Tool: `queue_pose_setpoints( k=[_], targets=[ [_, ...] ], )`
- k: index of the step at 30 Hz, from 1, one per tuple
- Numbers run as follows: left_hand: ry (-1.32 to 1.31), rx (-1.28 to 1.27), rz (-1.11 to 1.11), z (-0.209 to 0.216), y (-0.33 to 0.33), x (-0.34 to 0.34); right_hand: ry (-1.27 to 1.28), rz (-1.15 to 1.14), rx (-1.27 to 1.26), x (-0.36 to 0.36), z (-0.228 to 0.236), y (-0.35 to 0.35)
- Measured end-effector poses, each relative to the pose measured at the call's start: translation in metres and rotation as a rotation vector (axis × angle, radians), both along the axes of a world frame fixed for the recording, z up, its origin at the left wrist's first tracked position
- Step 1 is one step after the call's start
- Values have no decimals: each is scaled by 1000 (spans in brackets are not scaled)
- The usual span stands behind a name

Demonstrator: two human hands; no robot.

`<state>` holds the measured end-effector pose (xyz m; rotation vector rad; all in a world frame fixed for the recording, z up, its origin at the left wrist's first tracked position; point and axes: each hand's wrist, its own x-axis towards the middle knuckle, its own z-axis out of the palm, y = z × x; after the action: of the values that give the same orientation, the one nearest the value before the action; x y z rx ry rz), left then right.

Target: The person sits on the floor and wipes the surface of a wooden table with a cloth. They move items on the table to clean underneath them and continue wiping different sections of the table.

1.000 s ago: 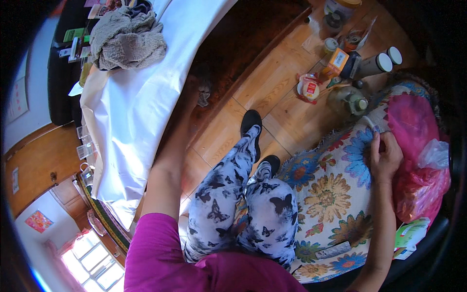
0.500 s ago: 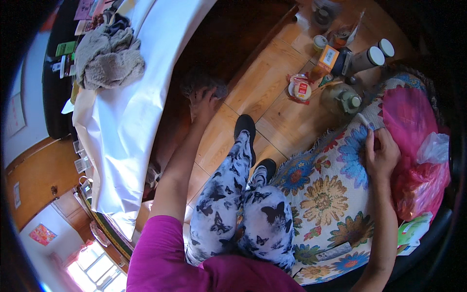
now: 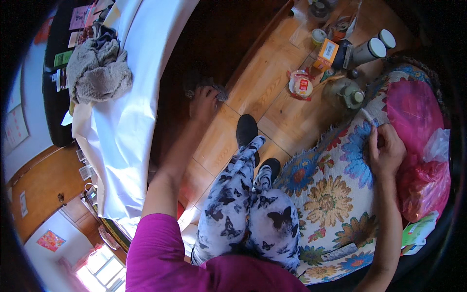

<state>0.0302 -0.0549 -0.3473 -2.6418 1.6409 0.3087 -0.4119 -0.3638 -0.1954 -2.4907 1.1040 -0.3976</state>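
Note:
My left hand [image 3: 204,101] reaches down to the wooden floor [image 3: 272,82] under the edge of the white-covered table [image 3: 141,87]. Its fingers are closed on a crumpled grey cloth [image 3: 220,90] lying there. My right hand [image 3: 386,148] rests on a floral cover [image 3: 335,194] with large blue and yellow flowers. Those fingers are curled around the cover's pale folded edge [image 3: 373,116]. My legs in butterfly-print trousers [image 3: 243,204] and black shoes [image 3: 246,129] stand between the two hands.
A heap of beige-grey fabric [image 3: 97,73] lies on the table. On the floor ahead stand a glass jar [image 3: 346,92], an orange box [image 3: 326,54], a round red-and-white packet [image 3: 301,85] and two white-capped cylinders [image 3: 372,48]. A pink bag [image 3: 421,126] sits on the cover.
My left arm has stretched forward and down until the hand reached the grey cloth on the floor. The right hand has stayed at the cover's edge.

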Motion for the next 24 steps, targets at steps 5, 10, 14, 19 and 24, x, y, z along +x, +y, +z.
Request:
queue_pose_setpoints(
  k=[5, 10, 14, 19, 24],
  targets=[
    [-107, 18, 97, -2, -49, 8, 21, -9, -21, 9, 1, 2],
    [-47, 11, 89, -3, -41, 7, -2, -3, 23, -1, -3, -1],
    [10, -82, 11, -6, 22, -4, 37, -18, 43, 2, 2, 1],
    [0, -45, 121, -11, -37, 2, 64, -14, 10, 8, 2, 4],
    [-39, -56, 168, -19, -89, 23, 63, -6, 27, 7, 3, -1]
  ],
)
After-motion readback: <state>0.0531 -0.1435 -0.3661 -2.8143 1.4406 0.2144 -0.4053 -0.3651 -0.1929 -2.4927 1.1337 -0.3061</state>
